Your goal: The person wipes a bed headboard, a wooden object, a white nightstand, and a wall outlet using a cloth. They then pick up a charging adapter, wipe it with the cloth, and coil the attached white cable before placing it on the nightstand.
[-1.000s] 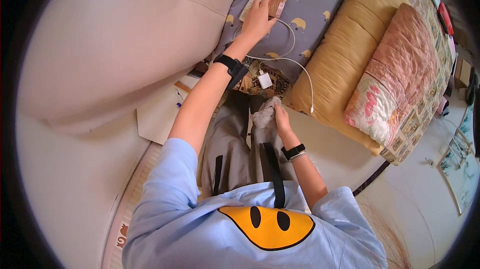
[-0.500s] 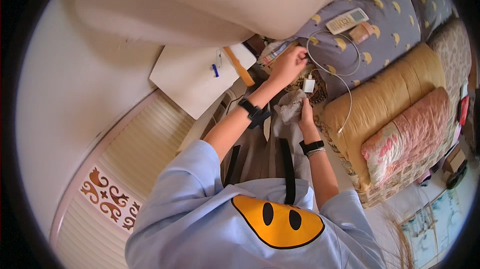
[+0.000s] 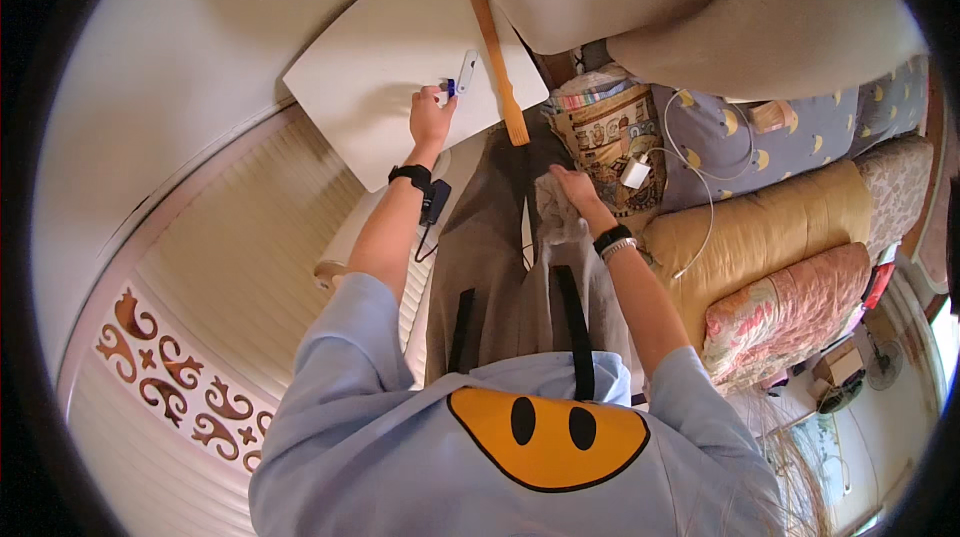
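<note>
My left hand [image 3: 430, 121] is over the white tabletop [image 3: 350, 87], its fingertips pinched on a small blue object [image 3: 451, 88] whose kind I cannot make out. Just beside it lies a slim white stick-like item [image 3: 467, 72]. A wooden back scratcher [image 3: 489, 37] rests along the table's right side, its toothed end over the edge. My right hand [image 3: 577, 189] grips a crumpled grey cloth [image 3: 556, 212] in front of my trousers, close to the bed's edge.
On the bed at right are a white charger plug [image 3: 635, 172] with its cable [image 3: 711, 207], a grey banana-print pillow [image 3: 800, 137], a tan folded quilt [image 3: 760, 222] and a pink floral quilt [image 3: 785, 302]. A pale ribbed panel [image 3: 290, 207] stands at left.
My left hand has moved left from above the bed to the tabletop and now pinches the blue object. My right hand, still holding the cloth, has shifted slightly left. The view has turned leftward.
</note>
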Action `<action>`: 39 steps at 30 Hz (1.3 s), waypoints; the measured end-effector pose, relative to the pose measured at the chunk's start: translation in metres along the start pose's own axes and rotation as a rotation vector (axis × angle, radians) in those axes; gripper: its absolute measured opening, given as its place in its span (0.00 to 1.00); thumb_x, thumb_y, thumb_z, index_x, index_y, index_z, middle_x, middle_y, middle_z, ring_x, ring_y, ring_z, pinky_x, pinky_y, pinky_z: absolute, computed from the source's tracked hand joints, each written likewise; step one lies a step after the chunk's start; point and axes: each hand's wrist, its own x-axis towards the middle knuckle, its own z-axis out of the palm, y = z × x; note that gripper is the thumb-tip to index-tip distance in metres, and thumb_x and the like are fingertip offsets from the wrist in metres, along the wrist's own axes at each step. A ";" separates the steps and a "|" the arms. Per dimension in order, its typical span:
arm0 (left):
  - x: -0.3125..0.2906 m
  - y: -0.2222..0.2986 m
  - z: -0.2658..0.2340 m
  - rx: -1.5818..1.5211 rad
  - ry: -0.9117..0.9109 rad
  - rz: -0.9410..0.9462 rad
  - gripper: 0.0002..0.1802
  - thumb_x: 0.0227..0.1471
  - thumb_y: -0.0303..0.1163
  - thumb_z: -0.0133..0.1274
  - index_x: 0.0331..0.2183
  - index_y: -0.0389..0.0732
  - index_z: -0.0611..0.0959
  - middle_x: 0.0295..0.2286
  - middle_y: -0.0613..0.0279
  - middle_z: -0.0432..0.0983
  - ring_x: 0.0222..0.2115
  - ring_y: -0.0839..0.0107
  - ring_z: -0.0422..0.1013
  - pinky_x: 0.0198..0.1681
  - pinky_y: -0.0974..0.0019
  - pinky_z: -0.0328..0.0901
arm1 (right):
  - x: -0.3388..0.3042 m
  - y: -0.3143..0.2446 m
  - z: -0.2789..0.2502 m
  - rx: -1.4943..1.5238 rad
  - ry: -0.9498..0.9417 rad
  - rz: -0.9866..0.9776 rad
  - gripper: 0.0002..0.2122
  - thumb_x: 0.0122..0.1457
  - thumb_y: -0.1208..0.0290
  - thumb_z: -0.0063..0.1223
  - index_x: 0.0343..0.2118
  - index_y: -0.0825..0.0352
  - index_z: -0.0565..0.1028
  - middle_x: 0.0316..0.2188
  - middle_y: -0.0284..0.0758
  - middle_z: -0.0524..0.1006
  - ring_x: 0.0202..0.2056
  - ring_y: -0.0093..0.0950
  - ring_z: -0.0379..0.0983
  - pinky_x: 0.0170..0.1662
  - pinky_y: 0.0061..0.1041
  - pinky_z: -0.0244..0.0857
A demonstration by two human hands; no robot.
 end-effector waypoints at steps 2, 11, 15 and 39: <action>0.008 -0.004 0.006 -0.006 -0.035 0.055 0.19 0.42 0.39 0.59 0.35 0.40 0.75 0.29 0.57 0.72 0.32 0.61 0.69 0.34 0.61 0.64 | 0.029 -0.004 0.006 -0.066 0.009 -0.150 0.26 0.54 0.48 0.43 0.35 0.74 0.73 0.34 0.47 0.74 0.40 0.34 0.70 0.42 0.32 0.61; 0.000 0.008 0.015 -0.277 -0.062 -0.075 0.14 0.43 0.35 0.58 0.33 0.38 0.76 0.25 0.58 0.74 0.28 0.66 0.71 0.33 0.66 0.66 | 0.068 -0.101 0.007 -0.156 -0.112 -0.119 0.21 0.53 0.57 0.52 0.40 0.71 0.73 0.33 0.40 0.76 0.35 0.30 0.72 0.38 0.25 0.65; -0.026 0.018 0.003 -0.404 -0.173 0.051 0.13 0.45 0.37 0.56 0.32 0.39 0.78 0.25 0.58 0.75 0.27 0.64 0.72 0.32 0.63 0.66 | 0.055 -0.121 0.016 0.002 -0.170 0.022 0.18 0.53 0.58 0.52 0.34 0.72 0.76 0.25 0.36 0.77 0.25 0.28 0.71 0.31 0.25 0.66; -0.213 0.049 -0.241 -1.147 -0.594 -0.354 0.09 0.55 0.37 0.46 0.30 0.42 0.68 0.18 0.68 0.64 0.15 0.79 0.63 0.15 0.73 0.60 | -0.216 -0.234 -0.014 1.291 -0.608 -0.085 0.22 0.60 0.52 0.38 0.52 0.60 0.65 0.49 0.35 0.69 0.49 0.32 0.66 0.54 0.34 0.59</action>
